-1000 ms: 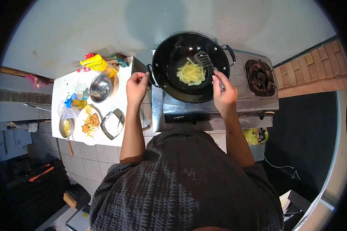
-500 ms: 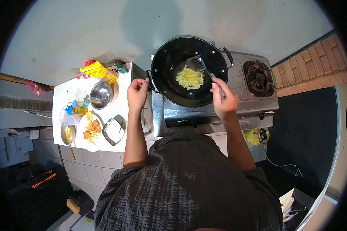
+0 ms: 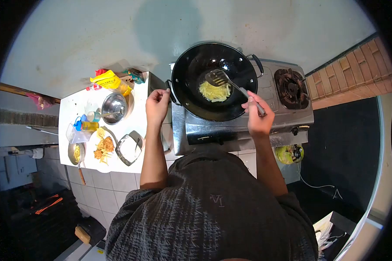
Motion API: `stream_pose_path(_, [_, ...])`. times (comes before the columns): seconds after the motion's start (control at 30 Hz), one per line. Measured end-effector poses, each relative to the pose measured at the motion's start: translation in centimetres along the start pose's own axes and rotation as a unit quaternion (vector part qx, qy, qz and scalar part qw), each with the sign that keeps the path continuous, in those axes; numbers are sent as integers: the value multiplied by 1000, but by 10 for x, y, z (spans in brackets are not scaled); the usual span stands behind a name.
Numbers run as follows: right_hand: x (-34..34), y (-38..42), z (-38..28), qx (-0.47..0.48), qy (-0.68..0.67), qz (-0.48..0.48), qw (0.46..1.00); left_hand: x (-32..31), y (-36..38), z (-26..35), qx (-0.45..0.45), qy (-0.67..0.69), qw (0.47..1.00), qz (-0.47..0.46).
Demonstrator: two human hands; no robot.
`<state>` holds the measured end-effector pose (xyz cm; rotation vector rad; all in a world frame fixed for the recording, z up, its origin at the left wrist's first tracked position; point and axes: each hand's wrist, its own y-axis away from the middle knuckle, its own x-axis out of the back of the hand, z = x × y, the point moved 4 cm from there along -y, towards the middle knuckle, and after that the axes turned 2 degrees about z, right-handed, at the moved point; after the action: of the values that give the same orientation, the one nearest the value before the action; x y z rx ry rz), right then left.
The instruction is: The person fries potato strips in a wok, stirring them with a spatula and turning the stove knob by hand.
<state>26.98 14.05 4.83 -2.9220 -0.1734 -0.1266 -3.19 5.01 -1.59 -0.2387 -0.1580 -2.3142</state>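
A black wok (image 3: pixel 196 106) stands on the stove, a patch of pale yellow shredded food (image 3: pixel 214 92) frying at its bottom. My right hand (image 3: pixel 260 117) is closed round the grey handle of a slotted spatula (image 3: pixel 233 83). The spatula's blade hangs over the upper left part of the food and overlaps it in view. At the wok's left side, my left hand (image 3: pixel 157 106) is closed with thumb and fingertips at the wok's loop handle (image 3: pixel 173 93).
Right of the wok is a bare burner (image 3: pixel 292 88). On the white table (image 3: pixel 78 106) at left are a steel bowl (image 3: pixel 114 108), a plate of fried pieces (image 3: pixel 103 145), a square dish of white powder (image 3: pixel 128 149), an oil bottle (image 3: pixel 88 125) and a small pan (image 3: pixel 76 153).
My right hand has shifted slightly right and down with the spatula. The blade has swung left and turned over the food, which looks flatter and more compact. My left hand stays at the wok handle.
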Motion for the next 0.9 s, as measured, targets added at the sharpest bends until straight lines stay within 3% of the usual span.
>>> stream_pose_path(0.47, [9, 18, 8, -138, -121, 165, 969, -4, -7, -5, -16, 38, 998, -36])
stream_pose_path(0.9, [24, 44, 20, -228, -196, 197, 933, -4, -5, -9, -14, 32, 998, -60])
